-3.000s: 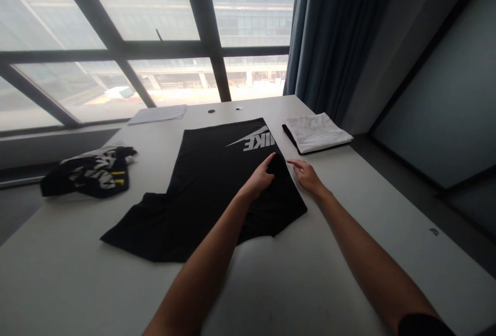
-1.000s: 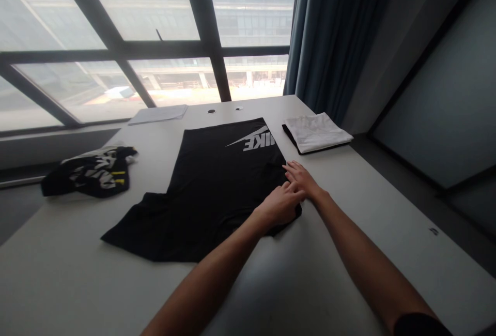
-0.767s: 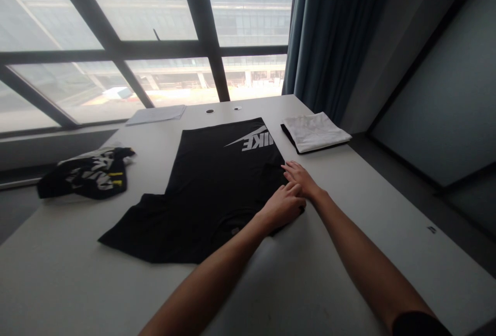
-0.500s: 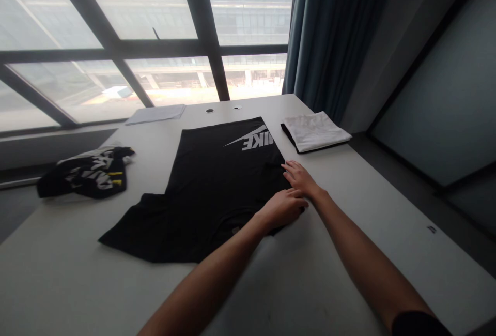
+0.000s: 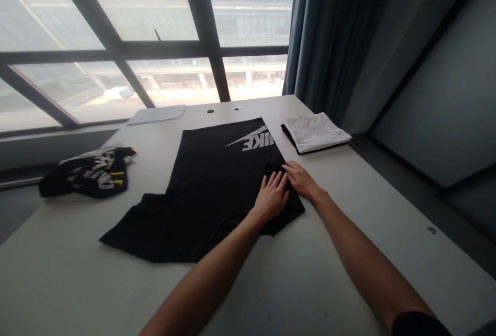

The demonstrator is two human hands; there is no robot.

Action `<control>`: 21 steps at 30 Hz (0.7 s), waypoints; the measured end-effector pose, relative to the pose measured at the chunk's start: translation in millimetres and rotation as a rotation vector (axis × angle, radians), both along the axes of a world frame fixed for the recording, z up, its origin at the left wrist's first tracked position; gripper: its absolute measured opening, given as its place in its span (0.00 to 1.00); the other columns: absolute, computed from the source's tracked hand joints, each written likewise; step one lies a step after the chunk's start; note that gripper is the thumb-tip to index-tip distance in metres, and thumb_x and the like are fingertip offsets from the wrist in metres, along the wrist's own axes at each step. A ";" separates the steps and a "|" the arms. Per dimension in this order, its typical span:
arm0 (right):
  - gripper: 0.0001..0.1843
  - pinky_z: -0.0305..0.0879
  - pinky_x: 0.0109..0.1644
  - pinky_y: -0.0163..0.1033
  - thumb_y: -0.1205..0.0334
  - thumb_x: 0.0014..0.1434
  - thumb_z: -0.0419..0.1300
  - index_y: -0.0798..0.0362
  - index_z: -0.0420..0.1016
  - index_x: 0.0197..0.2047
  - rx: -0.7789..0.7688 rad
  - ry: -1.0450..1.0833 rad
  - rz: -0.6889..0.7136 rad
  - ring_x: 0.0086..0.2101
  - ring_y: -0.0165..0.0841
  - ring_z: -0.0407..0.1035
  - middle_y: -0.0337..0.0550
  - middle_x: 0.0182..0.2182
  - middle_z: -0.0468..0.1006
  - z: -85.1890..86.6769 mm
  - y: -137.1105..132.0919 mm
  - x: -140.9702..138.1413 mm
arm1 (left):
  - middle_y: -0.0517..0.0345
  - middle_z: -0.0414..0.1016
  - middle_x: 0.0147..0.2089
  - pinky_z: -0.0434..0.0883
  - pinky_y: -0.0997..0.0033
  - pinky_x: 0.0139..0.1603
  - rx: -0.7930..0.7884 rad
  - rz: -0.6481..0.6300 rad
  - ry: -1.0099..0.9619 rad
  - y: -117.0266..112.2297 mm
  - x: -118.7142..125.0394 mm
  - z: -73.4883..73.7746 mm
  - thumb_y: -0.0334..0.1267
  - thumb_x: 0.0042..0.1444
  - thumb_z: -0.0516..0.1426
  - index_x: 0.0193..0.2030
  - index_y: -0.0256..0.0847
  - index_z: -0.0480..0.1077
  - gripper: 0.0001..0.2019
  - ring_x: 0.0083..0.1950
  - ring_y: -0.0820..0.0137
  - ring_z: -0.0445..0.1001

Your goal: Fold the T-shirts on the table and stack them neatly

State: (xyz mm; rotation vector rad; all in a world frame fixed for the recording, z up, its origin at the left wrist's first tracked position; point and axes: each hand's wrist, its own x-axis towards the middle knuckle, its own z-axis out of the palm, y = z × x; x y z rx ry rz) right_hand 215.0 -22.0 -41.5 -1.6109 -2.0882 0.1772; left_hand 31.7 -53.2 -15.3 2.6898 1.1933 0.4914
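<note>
black fabric t-shirt [image 5: 217, 176], white lettering [image 5: 256, 141]: lay flat on white table [image 5: 391, 212]. your left hand [image 5: 270, 200]: rested palm-down on t-shirt, fingers spread. your right hand [image 5: 303, 179]: rested at t-shirt's right edge, fingers outstretched, beside left hand. folded white cloth [image 5: 316, 132] over black layer [image 5: 292, 140]: lay beyond right hand. crumpled black-and-white garment [image 5: 87, 174], yellow marks [image 5: 117, 173]: lay at table's left side.

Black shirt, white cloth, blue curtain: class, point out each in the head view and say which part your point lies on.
Black shirt [image 5: 220, 178]: head view, on the middle of its body.
White cloth [image 5: 316, 132]: head view, on its top face.
Blue curtain [image 5: 327, 31]: head view, on its hanging folds.
</note>
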 end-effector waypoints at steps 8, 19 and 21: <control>0.26 0.55 0.70 0.46 0.70 0.66 0.44 0.56 0.74 0.61 0.146 0.095 -0.144 0.64 0.37 0.61 0.50 0.61 0.73 9.2 -0.6 4.1 | 0.47 0.52 0.76 0.49 0.47 0.74 0.004 0.024 0.094 6.5 -1.3 1.0 0.48 0.69 0.46 0.72 0.35 0.57 0.29 0.77 0.58 0.48; 0.30 0.33 0.71 0.68 0.51 0.72 0.43 0.48 0.52 0.74 -0.210 -0.171 -0.019 0.72 0.43 0.38 0.44 0.73 0.50 14.5 -11.7 -14.0 | 0.47 0.46 0.77 0.46 0.44 0.74 -0.032 0.173 0.180 22.9 -15.9 -7.4 0.51 0.69 0.45 0.75 0.35 0.51 0.33 0.78 0.56 0.43; 0.31 0.32 0.71 0.69 0.49 0.72 0.42 0.47 0.49 0.75 -0.227 -0.192 -0.020 0.73 0.42 0.37 0.44 0.74 0.48 14.7 -12.0 -13.3 | 0.45 0.47 0.77 0.46 0.43 0.74 -0.036 0.176 0.189 22.6 -15.4 -4.0 0.50 0.69 0.46 0.74 0.34 0.52 0.32 0.78 0.56 0.43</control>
